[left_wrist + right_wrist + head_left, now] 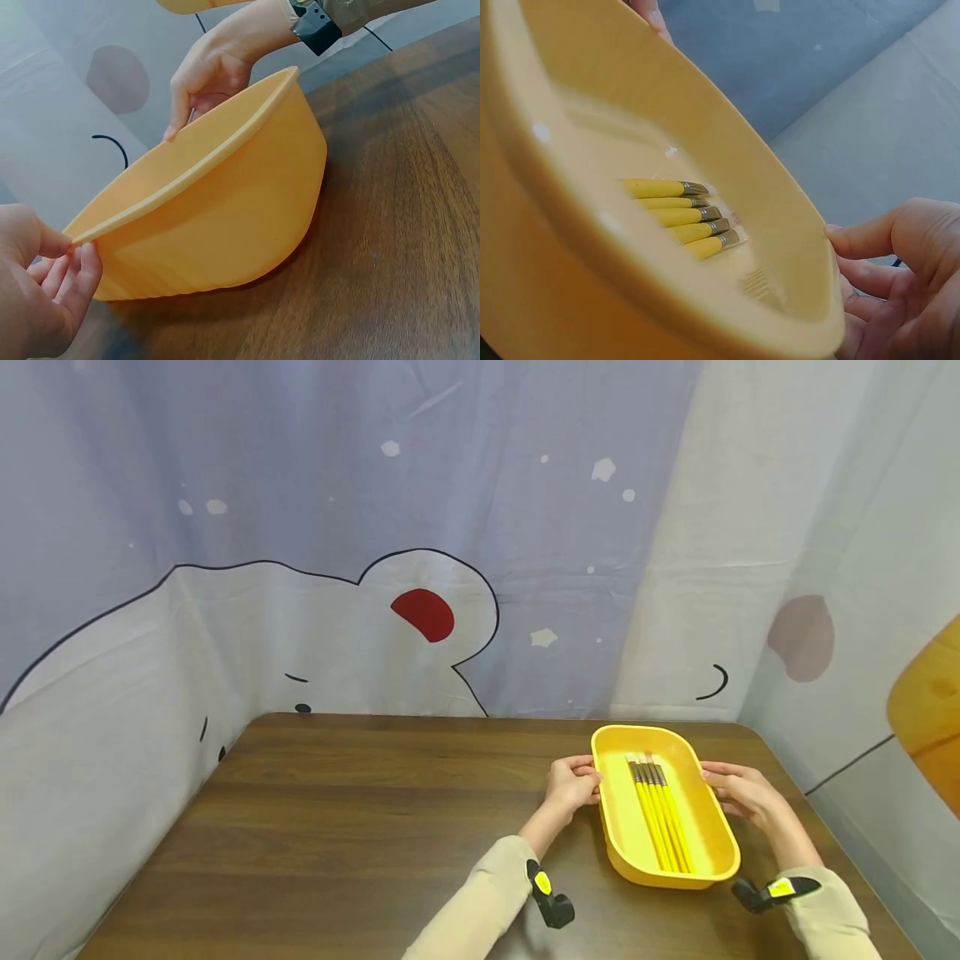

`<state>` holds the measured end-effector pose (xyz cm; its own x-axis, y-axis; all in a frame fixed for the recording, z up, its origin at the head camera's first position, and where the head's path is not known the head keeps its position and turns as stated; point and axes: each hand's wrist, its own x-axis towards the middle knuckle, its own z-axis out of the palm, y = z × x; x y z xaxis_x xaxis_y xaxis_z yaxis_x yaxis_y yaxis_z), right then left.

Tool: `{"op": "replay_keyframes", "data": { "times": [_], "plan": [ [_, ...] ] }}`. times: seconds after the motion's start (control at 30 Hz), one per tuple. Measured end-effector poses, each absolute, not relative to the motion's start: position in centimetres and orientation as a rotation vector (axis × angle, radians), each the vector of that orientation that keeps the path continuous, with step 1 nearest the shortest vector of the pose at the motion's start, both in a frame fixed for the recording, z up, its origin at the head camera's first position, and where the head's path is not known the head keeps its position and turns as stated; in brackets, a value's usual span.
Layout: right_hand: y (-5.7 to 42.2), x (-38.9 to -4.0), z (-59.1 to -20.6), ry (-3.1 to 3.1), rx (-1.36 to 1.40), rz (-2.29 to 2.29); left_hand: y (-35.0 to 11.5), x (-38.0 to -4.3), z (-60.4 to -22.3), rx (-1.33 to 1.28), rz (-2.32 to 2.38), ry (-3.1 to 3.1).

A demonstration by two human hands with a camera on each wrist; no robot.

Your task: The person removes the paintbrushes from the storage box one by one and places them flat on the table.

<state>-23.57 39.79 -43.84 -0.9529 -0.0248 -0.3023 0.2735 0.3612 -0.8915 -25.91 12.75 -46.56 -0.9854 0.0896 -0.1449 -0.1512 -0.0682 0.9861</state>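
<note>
A yellow oblong tub (617, 827) stands at the right side of the table, holding several paintbrushes (662, 818) with yellow handles. The brushes lie side by side, pale bristles toward the far end. My left hand (573, 785) pinches the tub's left rim, thumb on top and fingers curled beneath, as the left wrist view shows on the tub wall (202, 232). Across from it, my right hand (746, 792) grips the right rim, its thumb over the edge. In the right wrist view the brushes (694, 217) rest on the tub's floor.
The brown wooden table (337, 827) runs out to the left of the tub. A printed curtain (360, 635) hangs behind the table's back edge and along both sides. Each sleeve carries a black wrist camera (551, 897).
</note>
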Motion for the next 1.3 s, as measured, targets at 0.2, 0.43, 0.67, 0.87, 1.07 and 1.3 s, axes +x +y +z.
{"op": "replay_keyframes", "data": {
  "times": [0.2,0.43,0.67,0.87,1.07,1.3],
  "plan": [
    [38.9,-23.9,-43.9,2.365,0.221,-1.61,11.7,-25.9,-46.6,-0.061,2.177,2.031],
    [37.9,-24.1,-44.1,2.362,0.22,-1.626,10.9,-25.9,-46.7,-0.083,2.174,2.044],
    [37.1,-24.4,-44.1,2.351,0.193,-1.63,10.0,-26.0,-46.8,-0.07,2.18,2.038],
    [36.4,-24.6,-44.1,2.346,0.199,-1.618,9.1,-26.0,-46.8,-0.076,2.182,2.033],
    [35.7,-24.8,-44.1,2.339,0.185,-1.617,8.2,-25.9,-46.6,-0.075,2.18,2.044],
    [35.0,-24.9,-44.1,2.332,0.175,-1.627,7.6,-26.1,-46.8,-0.088,2.176,2.069]
  ]
}}
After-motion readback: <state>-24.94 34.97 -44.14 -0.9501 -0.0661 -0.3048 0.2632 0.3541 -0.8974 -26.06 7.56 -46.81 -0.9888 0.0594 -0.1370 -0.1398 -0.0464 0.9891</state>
